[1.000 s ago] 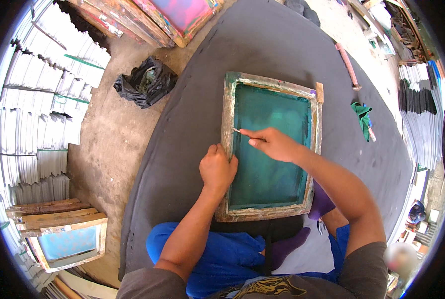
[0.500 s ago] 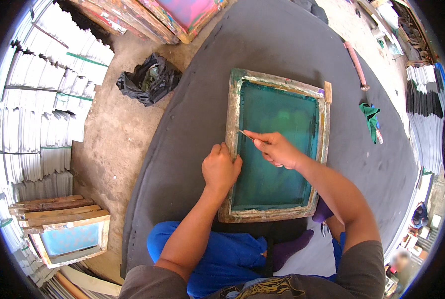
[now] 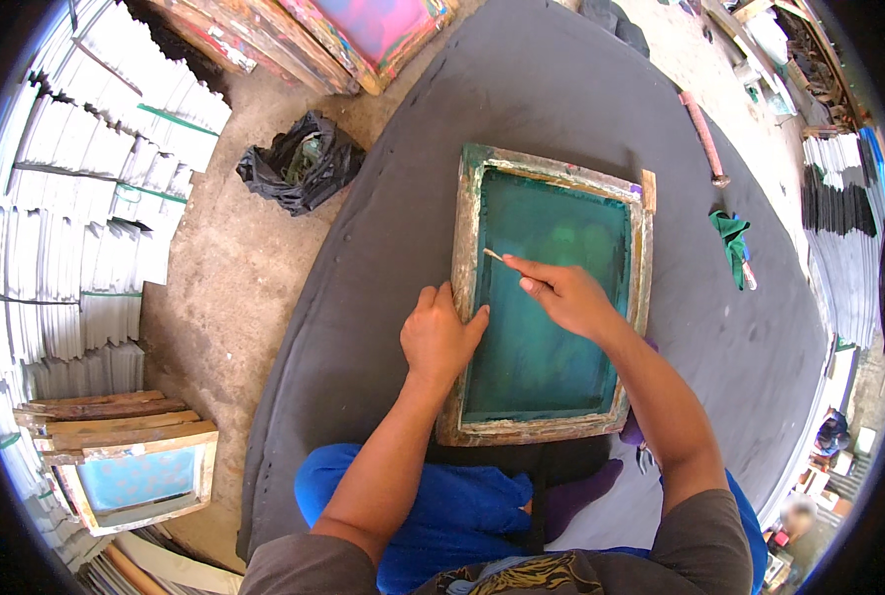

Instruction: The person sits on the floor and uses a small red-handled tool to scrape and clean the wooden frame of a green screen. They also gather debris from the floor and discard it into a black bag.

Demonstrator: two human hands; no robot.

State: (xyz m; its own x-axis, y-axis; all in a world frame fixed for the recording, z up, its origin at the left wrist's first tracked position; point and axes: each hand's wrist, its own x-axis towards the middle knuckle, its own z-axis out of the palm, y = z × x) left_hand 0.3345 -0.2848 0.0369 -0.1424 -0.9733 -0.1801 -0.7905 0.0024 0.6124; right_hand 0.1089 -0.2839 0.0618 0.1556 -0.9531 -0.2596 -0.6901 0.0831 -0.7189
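A screen-printing frame (image 3: 644, 278) with worn wooden bars and dark green mesh lies on the dark padded surface. Wrapped over its left bar, my left hand (image 3: 437, 332) grips the wood, thumb toward the mesh. My right hand (image 3: 567, 297) is over the mesh, closed on a thin tool with a pale tip (image 3: 492, 254). That tip points left, just inside the left bar; whether it touches the mesh I cannot tell. A small wood piece (image 3: 648, 190) sits at the frame's upper right corner.
Right of the frame lie a hammer (image 3: 702, 139) and a green cloth (image 3: 730, 243) beside a slim tool. A black plastic bag (image 3: 304, 164) rests on the floor at left. White stacks (image 3: 85, 208) line the left side, with another blue-meshed frame (image 3: 145, 476) below.
The right hand has moved slightly up and right, drawing the tool's tip off the left bar and over the mesh. The left hand stays on the bar.
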